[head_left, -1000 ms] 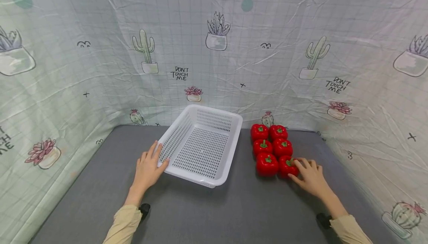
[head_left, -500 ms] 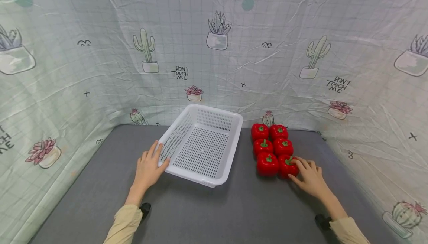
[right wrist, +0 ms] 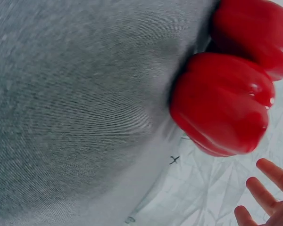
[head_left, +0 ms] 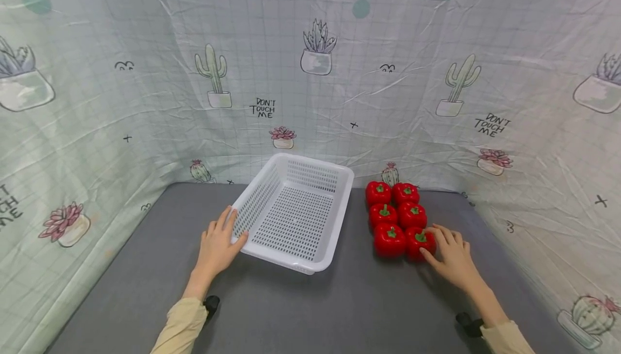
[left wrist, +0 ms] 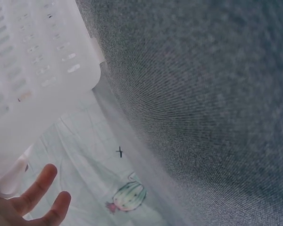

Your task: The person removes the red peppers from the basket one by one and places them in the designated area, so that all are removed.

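A white perforated plastic basket (head_left: 335, 224) stands slightly turned on the grey table. My left hand (head_left: 216, 249) rests at its near left corner, thumb on the rim and fingers along the outer side. In the left wrist view two fingers (left wrist: 40, 186) stretch out straight beside the basket wall. Red bell peppers with green stems stand in two columns to the right. My right hand (head_left: 452, 257) is at the nearest right bell pepper (head_left: 417, 251), its thumb and index finger spread beside it. Other fingers (right wrist: 262, 193) are straight and apart from the pepper in the right wrist view.
Several more bell peppers (head_left: 390, 243) sit close together behind and left of that one. Grey table (head_left: 339, 311) lies in front of the basket and peppers. A cactus-print cloth (head_left: 359, 84) hangs around the back and sides.
My right thumb and index finger have spread a little and shifted slightly back from the top of the nearest right bell pepper. My left hand stays at the basket corner.
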A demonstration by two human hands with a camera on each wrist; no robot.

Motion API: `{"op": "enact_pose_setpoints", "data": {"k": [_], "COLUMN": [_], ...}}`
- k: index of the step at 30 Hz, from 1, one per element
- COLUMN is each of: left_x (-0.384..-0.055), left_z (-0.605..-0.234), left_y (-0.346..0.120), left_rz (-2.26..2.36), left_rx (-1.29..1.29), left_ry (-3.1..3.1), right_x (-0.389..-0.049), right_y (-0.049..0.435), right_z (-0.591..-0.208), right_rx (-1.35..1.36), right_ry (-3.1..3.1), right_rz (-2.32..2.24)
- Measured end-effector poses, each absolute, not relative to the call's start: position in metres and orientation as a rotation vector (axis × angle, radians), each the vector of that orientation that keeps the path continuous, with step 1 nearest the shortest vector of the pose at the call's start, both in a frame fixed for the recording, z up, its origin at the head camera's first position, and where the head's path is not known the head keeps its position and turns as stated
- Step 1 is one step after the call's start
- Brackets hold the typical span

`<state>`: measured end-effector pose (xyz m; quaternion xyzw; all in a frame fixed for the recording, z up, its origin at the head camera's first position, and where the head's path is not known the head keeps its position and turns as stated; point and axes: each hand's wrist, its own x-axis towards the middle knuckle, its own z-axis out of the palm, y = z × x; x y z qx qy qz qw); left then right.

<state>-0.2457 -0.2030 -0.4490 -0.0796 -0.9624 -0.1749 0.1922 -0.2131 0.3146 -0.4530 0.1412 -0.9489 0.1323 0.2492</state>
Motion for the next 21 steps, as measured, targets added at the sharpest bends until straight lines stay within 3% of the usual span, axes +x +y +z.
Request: {"op": "enact_pose_setpoints", "data": {"k": [13,21], "left_x": [-0.249,-0.250], "left_z": [-0.447,-0.439], "left_y": [-0.208,-0.215], "left_rz": [-0.470,-0.900], "left_rx": [-0.226,-0.281], "left_ry": [-2.723,-2.758], "right_x": [-0.210,-0.210], "right_y": [0.321,0.339], "right_z": [-0.445,-0.443], "right_rx": [0.365,0.301], "right_ry": [-2.582,-2.628], "right_rz": [0.388,0.411]}}
